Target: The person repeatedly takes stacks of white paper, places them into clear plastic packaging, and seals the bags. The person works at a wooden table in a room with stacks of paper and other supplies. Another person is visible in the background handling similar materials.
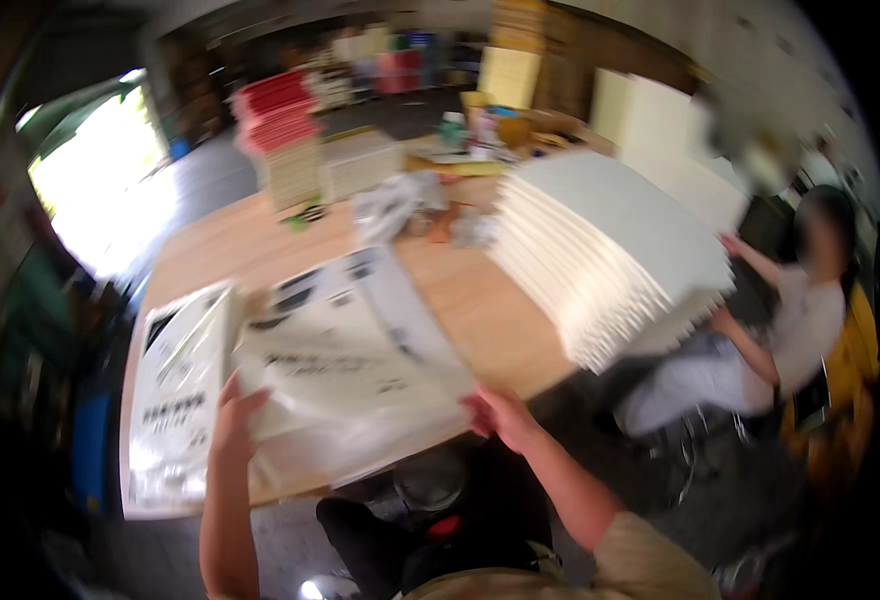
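A printed clear plastic bag (335, 360) with a pale sheet showing through lies at the near edge of the table. My right hand (500, 413) pinches its right corner. At its left edge is my left hand (234, 415), thumb and forefinger apart; its other fingers are hard to make out. More printed plastic bags (182, 400) lie in a pile just left of that hand. Another greyish plastic sheet (405, 310) spreads out under and behind the bag.
A tall stack of white boards (580, 250) stands on the table (495, 320) at right, with a seated person (795, 325) beside it. Scissors (307, 214), crumpled plastic (392, 205) and a red-topped stack (278, 130) sit farther back.
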`<state>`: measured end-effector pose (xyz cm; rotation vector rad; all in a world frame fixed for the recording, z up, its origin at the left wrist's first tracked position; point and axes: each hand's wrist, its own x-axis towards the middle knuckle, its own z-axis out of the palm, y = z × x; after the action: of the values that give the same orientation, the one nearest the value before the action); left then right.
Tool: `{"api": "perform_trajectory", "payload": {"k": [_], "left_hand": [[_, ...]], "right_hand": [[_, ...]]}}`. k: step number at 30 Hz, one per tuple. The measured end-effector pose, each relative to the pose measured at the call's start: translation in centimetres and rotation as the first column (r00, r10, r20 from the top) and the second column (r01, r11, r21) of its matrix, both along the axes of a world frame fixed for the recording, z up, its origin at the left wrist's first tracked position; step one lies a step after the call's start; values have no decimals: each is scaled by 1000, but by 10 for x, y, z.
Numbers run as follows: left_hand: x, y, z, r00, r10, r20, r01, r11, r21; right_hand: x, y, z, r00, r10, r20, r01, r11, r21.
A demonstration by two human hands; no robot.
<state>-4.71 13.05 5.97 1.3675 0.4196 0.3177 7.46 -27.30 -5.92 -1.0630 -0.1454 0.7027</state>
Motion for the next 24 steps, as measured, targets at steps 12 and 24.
{"api": "perform_trajectory", "payload": {"k": [12, 24], "left_hand": [[17, 30, 6, 979, -120, -162, 154, 964, 217], [10, 73, -27, 933, -78, -351, 127, 985, 118]], "right_hand": [[37, 94, 17, 960, 220, -176, -216, 976, 40], [40, 123, 17, 996, 51, -68, -67, 967, -247]]}}
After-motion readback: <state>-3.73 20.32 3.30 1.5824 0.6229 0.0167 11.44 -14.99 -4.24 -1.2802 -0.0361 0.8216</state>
